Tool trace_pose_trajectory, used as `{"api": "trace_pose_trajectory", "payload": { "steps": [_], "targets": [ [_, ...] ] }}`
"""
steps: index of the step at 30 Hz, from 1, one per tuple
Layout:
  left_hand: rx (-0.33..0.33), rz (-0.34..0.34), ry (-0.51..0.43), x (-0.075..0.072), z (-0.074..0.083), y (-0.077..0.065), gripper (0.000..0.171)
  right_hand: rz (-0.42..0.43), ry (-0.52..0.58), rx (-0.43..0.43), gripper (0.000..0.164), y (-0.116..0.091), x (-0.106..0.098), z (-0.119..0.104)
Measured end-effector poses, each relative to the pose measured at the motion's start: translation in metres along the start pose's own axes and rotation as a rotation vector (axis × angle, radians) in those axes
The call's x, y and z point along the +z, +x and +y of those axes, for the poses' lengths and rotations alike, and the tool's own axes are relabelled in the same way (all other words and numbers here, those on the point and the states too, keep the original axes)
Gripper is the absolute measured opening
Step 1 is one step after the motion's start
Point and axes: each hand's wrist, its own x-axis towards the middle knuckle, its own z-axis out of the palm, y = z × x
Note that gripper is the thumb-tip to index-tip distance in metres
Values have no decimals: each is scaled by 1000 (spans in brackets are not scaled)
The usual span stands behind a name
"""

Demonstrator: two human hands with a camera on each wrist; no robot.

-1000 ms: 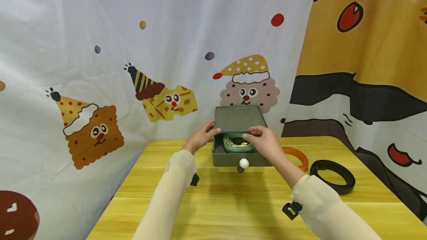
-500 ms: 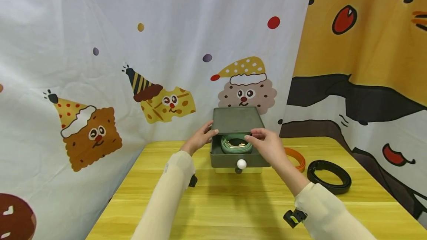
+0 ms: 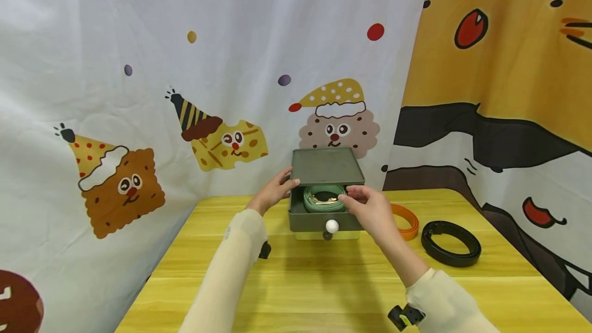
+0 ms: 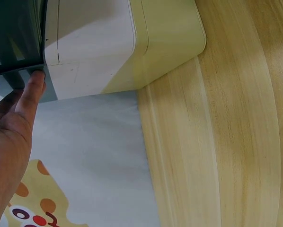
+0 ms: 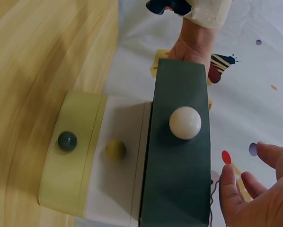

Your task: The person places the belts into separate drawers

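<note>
A small drawer cabinet [image 3: 327, 166] has its dark green top drawer [image 3: 307, 223] pulled out, with a white round knob [image 5: 185, 123] on the front. Inside that drawer lies a coiled green belt [image 3: 324, 208] with a gold buckle. My left hand [image 3: 273, 191] rests against the cabinet's upper left corner, thumb near the top's front edge; the left wrist view shows fingertips touching the dark green side. Over the drawer's right side is my right hand [image 3: 370, 207], thumb tip right at the coil's edge. In the right wrist view its thumb and fingers are apart with nothing between.
An orange coiled belt [image 3: 413, 214] and a black coiled belt [image 3: 450, 257] lie on the wooden table [image 3: 324, 292] to the right. Below the top drawer are a white drawer [image 5: 115, 184] and a yellow one [image 5: 68, 182]. A cartoon-printed curtain [image 3: 231, 55] hangs behind.
My right hand has come down from the cabinet top's front edge to beside the green belt. The left hand stays on the cabinet corner. The head view has shifted slightly.
</note>
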Motion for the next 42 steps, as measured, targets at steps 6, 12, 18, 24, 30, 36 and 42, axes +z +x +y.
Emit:
{"api": "trace_pose_trajectory", "payload": {
  "steps": [6, 12, 18, 24, 30, 36, 42],
  "targets": [
    [-7, 1, -3, 0, 0, 0, 75, 25, -10, 2, 35, -11, 7, 6],
    [-5, 2, -5, -2, -1, 1, 74, 43, -16, 8, 36, -24, 14, 16],
    [-8, 4, -2, -2, -1, 0, 75, 81, -6, -15, 33, -33, 22, 24],
    [-13, 7, 2, -1, 0, -1, 75, 104, -5, 18, 30, -39, 32, 33],
    [-10, 12, 12, 0, 3, -2, 73, 141, -10, 16, 27, -40, 41, 41],
    [-11, 21, 18, 1, 4, -3, 73, 172, 6, 8, 25, -41, 48, 46],
    [-15, 23, 33, 2, 5, -4, 73, 185, 27, 4, 22, -43, 54, 49]
  ]
}}
